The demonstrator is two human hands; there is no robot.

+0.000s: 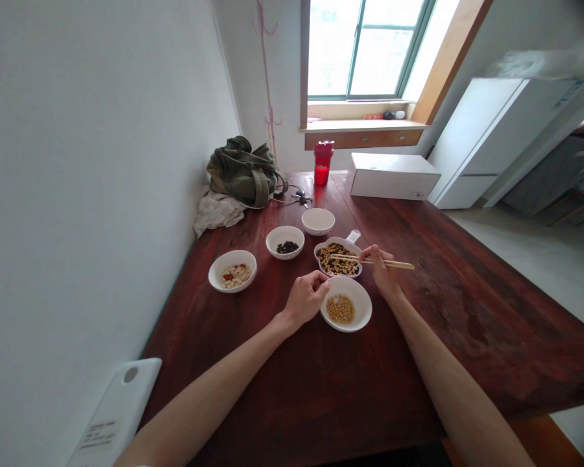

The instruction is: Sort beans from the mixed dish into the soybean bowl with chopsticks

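Note:
My right hand is closed around a pair of chopsticks, whose tips reach into a handled dish of mixed yellow and black beans. Just in front of that dish stands a white bowl with yellow soybeans in it. My left hand grips this bowl's left rim, fingers curled. Farther left, one white bowl contains black beans. Another bowl has pale flat pieces and a few red ones. Behind them sits a white bowl with nothing visible inside.
Everything stands on a dark red wooden table along a white wall. Toward the back are a green bag, a crumpled cloth, keys, a red shaker bottle and a white box.

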